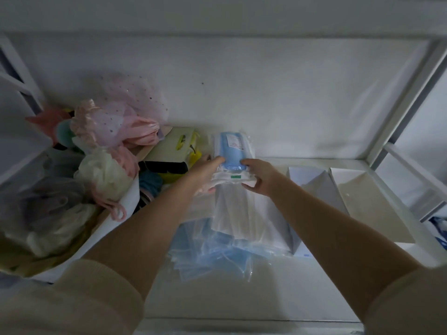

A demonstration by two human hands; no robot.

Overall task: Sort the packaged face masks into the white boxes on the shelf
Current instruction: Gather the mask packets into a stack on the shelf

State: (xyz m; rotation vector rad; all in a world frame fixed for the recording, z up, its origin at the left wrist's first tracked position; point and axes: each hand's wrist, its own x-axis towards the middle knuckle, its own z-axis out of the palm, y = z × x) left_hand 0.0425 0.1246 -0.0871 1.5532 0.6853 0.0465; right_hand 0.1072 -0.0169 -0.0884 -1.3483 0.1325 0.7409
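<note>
I have both hands on a stack of packaged masks [231, 153] at the back of the shelf [314, 112]. My left hand [205, 171] grips its left edge, and my right hand [260, 176] pinches the right. The stack sits over a white box [278, 213]; loose blue mask packets [210, 252] lie nearer me. Another white box [372, 201] stands to the right.

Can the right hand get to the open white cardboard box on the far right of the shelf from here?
Probably yes. The open white cardboard box sits beside the right hand with nothing between them, but that hand is gripping the stack of packaged face masks.
</note>
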